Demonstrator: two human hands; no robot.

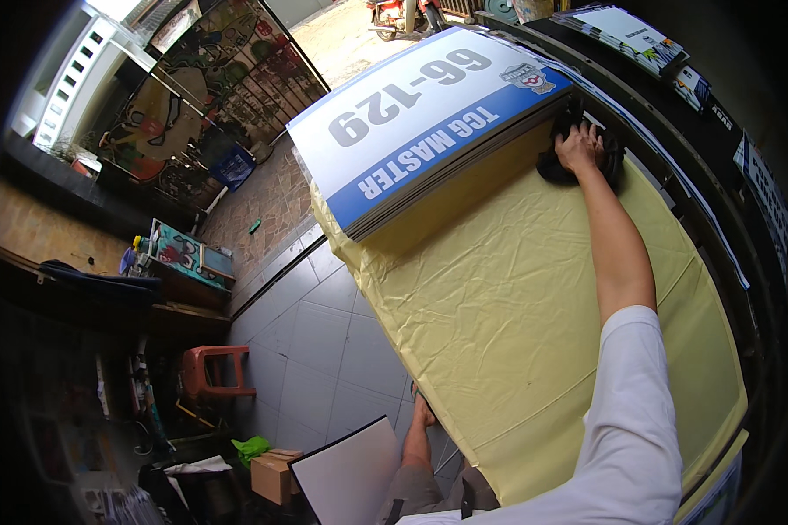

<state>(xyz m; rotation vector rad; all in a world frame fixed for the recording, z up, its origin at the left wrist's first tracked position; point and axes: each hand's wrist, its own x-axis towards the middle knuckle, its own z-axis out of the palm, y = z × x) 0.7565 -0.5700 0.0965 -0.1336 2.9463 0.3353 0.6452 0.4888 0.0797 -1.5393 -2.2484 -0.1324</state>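
Note:
My right hand (581,149) reaches to the far right of the worktable, its fingers curled over a soft black bundle (606,172), possibly cloth or a bag. Beside it lies a stack of large flat printed boards (425,131), white with blue bands, on the crumpled yellow covering (481,324) of the table. My left hand is out of sight. A white board (341,464) with a dark edge stands tilted at the lower middle, beside my legs.
An orange plastic stool (217,370) and a cardboard box (274,472) are on the tiled floor at left. A shelf (52,227) and painted panels (193,254) line the left side. More printed boards (639,44) lie along the right. A red scooter (403,17) stands outside.

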